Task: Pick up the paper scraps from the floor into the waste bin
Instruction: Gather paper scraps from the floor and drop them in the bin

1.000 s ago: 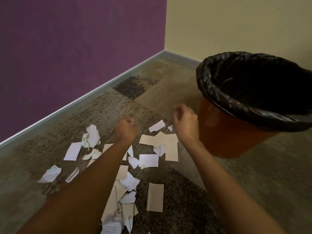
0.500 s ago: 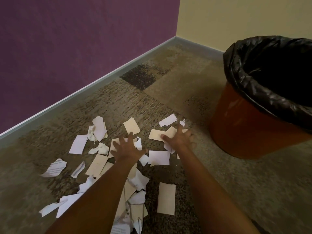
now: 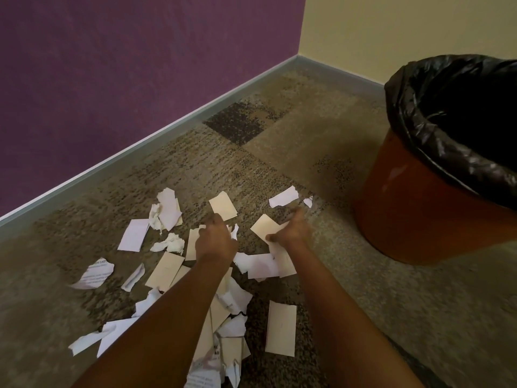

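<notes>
A purple wall runs along the left, meeting a cream wall in the far corner. Below it, torn paper scraps (image 3: pixel 133 234) lie scattered across patterned carpet (image 3: pixel 279 141), white and tan, some crumpled, from the far left to the middle and trailing toward the viewer.

The left hand (image 3: pixel 215 242) is down among them, fingers curled over a tan piece — whether its grip has closed on anything, I cannot tell. Just beside it, the right hand (image 3: pixel 291 231) rests on another tan scrap (image 3: pixel 264 226), thumb and fingers pinching its edge.

At far right stands the waste bin (image 3: pixel 414 208), orange with a black liner (image 3: pixel 419 130), near the pile but apart from it.

The likely trouble: thin flat sheets cling to carpet pile, so a shallow pinch may slip — or a loose handful could shed pieces on the way over to the bin.
</notes>
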{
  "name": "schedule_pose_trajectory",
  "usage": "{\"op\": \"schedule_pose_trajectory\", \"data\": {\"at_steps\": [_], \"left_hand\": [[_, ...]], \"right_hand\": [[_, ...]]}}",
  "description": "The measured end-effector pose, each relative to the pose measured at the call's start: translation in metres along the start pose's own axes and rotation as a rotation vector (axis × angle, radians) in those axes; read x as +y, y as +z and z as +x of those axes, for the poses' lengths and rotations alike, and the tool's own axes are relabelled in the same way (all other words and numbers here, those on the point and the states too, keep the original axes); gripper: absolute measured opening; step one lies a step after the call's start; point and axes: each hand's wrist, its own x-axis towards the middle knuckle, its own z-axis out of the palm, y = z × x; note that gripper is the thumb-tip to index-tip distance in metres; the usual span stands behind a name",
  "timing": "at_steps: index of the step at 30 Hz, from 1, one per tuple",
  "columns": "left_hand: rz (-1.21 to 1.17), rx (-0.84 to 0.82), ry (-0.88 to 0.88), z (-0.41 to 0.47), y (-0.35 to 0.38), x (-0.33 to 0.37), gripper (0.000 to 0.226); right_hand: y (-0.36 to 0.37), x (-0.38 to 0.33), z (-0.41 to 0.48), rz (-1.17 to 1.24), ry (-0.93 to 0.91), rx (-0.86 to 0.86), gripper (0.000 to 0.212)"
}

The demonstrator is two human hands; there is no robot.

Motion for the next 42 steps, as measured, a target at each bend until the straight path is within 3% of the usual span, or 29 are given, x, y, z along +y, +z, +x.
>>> {"op": "schedule_pose_trajectory", "data": {"at_steps": [5,10,12,15,20,22,25,32,37,42], "left_hand": [[-0.022,0.008,-0.066,0.000,-0.006,0.000,0.029],[-0.064,0.020,-0.119,0.001,-0.024,-0.005,0.029],[-0.117,0.039,-0.159,0.001,-0.028,-0.008,0.029],[-0.213,0.086,-0.210,0.000,-0.035,-0.007,0.029],[-0.332,0.142,-0.236,-0.002,-0.046,0.002,0.032],[-0.387,0.146,-0.245,-0.002,-0.049,0.005,0.032],[-0.419,0.147,-0.266,-0.003,-0.052,0.009,0.032],[-0.476,0.147,-0.268,-0.007,-0.056,0.018,0.034],[-0.525,0.120,-0.261,-0.012,-0.059,0.022,0.037],[-0.586,0.098,-0.267,-0.015,-0.062,0.024,0.039]], "right_hand": [[-0.020,0.006,0.006,0.353,-0.012,-0.085,0.065],[-0.055,0.015,-0.002,0.765,0.017,-0.341,0.043],[-0.062,0.018,-0.006,0.714,0.032,-0.417,0.045],[-0.056,0.025,-0.014,0.395,-0.001,-0.466,0.047],[-0.036,0.034,-0.020,-0.249,-0.170,-0.272,0.065],[-0.030,0.034,-0.024,-0.328,-0.184,-0.236,0.074],[-0.023,0.035,-0.035,-0.340,-0.198,-0.175,0.077],[-0.007,0.036,-0.048,-0.110,-0.048,-0.084,0.074],[-0.009,0.034,-0.049,-0.168,-0.007,-0.165,0.072],[-0.014,0.035,-0.049,-0.022,0.004,-0.225,0.068]]}}
